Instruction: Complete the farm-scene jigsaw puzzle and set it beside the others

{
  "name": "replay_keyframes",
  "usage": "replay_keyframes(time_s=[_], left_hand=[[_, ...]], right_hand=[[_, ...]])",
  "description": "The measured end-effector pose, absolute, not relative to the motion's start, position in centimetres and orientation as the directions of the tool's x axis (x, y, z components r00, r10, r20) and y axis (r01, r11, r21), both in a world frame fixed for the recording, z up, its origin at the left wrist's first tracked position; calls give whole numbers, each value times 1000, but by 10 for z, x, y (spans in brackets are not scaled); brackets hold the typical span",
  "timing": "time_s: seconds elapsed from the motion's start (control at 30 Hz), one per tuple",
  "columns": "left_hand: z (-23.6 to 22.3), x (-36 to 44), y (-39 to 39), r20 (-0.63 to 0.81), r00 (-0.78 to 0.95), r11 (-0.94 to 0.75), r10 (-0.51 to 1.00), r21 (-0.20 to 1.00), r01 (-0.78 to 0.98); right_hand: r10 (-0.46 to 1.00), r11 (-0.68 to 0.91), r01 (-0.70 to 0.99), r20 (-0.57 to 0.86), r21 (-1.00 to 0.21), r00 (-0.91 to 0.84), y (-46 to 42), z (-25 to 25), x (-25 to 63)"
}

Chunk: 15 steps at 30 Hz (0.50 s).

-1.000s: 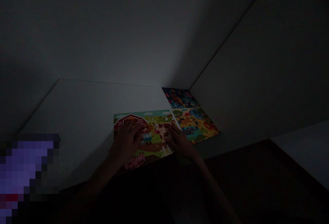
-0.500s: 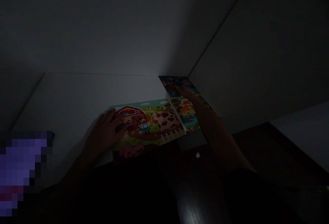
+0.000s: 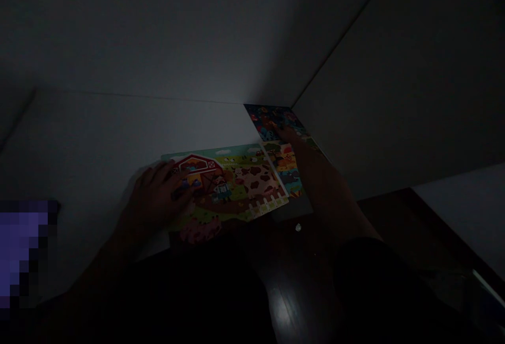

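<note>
My left hand (image 3: 155, 191) lies with its fingers stretched out over the left end of a farm picture board (image 3: 244, 181). This board shows a red barn, a farmer, a spotted cow and a white fence. My right hand (image 3: 287, 132) rests on a dark blue picture board (image 3: 266, 118) in the far corner, its fingers partly visible and laid flat. Between that board and me lies a picture board with orange and blue animal scenes (image 3: 290, 175), partly covered by my right forearm. The farm board's right edge sits close beside it. Dim light hides finer detail.
The boards lie on a white surface (image 3: 98, 133) enclosed by a back wall (image 3: 177, 33) and a right side wall (image 3: 394, 97). A small shiny knob (image 3: 298, 227) shows on the dark front below. A blurred purple patch (image 3: 19, 249) is at the left.
The view has shifted slightly. My right hand has slid a little toward me and to the right across the dark blue board. My left hand stays on the farm board's left end.
</note>
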<state>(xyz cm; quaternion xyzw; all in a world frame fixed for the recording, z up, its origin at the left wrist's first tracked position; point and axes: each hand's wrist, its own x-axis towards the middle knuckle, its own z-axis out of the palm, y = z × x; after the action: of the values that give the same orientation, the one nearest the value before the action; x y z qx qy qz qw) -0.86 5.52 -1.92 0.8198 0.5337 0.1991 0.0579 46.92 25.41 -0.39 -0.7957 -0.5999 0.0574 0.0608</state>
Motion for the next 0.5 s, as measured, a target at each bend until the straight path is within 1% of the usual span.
replay_keyframes(time_s=[0.13,0.27,0.5], left_hand=[[-18,-8,55,278,337,-419,899,326,848],[-19,-7,55,266,309,-389,913,340,856],[-18,-5,52,303,306,-396,903,304,867]], right_hand=[[945,-327,932,-72,-158,320,255,0,465],[952,-306,938,-48,-164,303,252,2,458],[940,-341,930,-55,-135,337,245,3,434]])
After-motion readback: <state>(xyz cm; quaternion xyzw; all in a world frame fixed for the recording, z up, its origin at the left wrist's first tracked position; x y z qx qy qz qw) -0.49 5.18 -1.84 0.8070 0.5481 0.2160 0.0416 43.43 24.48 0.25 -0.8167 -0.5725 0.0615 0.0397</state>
